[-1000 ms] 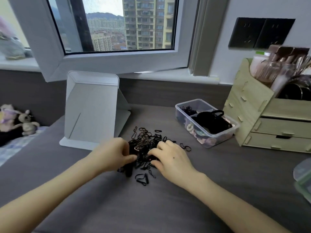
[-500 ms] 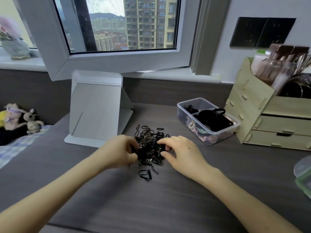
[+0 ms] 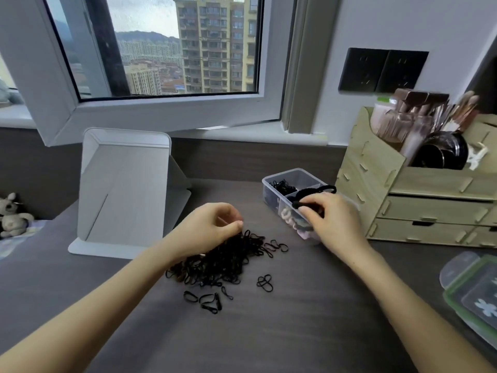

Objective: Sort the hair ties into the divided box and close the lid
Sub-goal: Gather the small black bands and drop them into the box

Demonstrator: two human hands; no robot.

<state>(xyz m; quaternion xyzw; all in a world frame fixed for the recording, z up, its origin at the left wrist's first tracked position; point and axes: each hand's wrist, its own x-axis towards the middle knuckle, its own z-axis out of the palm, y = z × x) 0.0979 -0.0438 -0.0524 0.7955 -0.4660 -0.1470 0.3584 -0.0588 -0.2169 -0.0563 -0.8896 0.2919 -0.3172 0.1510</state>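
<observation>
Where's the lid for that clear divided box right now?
The lid lies flat at the desk's far right edge, partly cut off, below the wooden organiser and right of the divided box.

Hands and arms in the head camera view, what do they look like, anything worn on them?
Both the left hand and right hand are bare, with no gloves. No rings, watch or bracelets show. Both forearms are uncovered right to the frame's edge, so no sleeves are visible. Fingernails look short, though blur hides finer detail.
</observation>
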